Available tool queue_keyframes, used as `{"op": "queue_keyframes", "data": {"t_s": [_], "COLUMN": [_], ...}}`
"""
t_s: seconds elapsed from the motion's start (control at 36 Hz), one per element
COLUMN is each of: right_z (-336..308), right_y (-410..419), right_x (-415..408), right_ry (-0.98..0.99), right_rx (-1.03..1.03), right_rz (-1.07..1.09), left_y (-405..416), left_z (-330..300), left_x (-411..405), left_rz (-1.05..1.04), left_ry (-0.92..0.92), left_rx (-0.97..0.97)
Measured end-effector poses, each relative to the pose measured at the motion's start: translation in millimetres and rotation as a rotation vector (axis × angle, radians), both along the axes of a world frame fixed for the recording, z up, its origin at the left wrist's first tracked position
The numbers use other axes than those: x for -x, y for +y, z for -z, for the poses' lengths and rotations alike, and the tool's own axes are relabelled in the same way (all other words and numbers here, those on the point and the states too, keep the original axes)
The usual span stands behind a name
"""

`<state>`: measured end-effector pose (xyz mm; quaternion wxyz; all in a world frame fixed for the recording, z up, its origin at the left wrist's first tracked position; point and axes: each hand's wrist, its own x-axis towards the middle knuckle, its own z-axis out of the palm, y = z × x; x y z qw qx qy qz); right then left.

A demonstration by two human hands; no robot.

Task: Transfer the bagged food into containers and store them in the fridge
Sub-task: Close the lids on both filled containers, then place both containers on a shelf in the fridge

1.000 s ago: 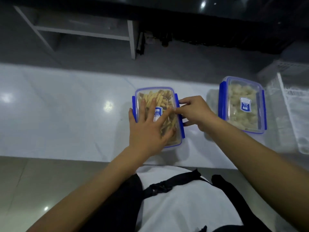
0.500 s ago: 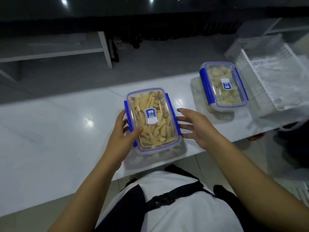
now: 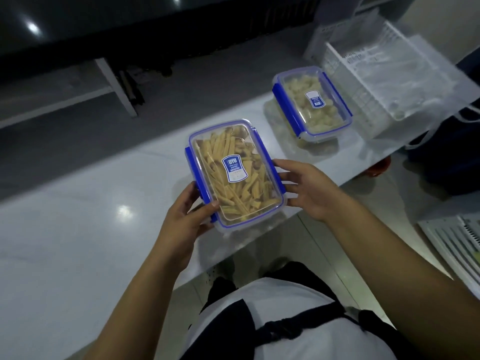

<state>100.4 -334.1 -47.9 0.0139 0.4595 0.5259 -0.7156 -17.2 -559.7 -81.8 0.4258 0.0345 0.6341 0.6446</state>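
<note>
A clear lidded container with blue clips (image 3: 235, 172), full of yellow strips of food, is held between both hands just above the white counter's front edge. My left hand (image 3: 185, 222) grips its near left corner, thumb on the lid. My right hand (image 3: 306, 189) holds its right side, fingers against the blue clip. A second lidded container with pale round pieces (image 3: 311, 102) stands further right on the counter.
The white counter (image 3: 91, 229) stretches to the left. A white plastic basket (image 3: 394, 79) stands at its right end, beside the second container. A dark bag (image 3: 446, 152) sits on the floor to the right. A white slatted rack (image 3: 457, 245) lies at the lower right.
My left hand left the lid's top and took the container's left side; my right hand closed onto its right side. The container came up off the counter toward me, and my view swung right.
</note>
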Motion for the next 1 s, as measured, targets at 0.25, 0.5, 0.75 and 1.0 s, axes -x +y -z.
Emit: {"op": "queue_keyframes", "data": {"t_s": [0.25,0.5,0.75,1.0], "right_z": [-44.0,-52.6,-29.4,-21.3], "right_y": [43.0,100.6,161.8,219.2], "right_x": [-126.9,-245.1,-365.8,-439.5], "right_ry": [0.201,0.185,0.205,0.223], "right_rx": [0.038,-0.04,-0.081,-0.075], "right_rz": [0.148,0.39,0.54,0.773], "left_y": [68.6,185.0,311.5,434.4], "left_z": [-37.1,-47.8,-40.6,-46.9], "left_x": [-50.8,-122.4,-200.5,-254.7], "left_rz": [0.288,0.587,0.889,1.186], "left_ry": [0.083,0.011,0.018,-0.074], "left_rx": [-0.12,-0.169,-0.14,-0.113]}}
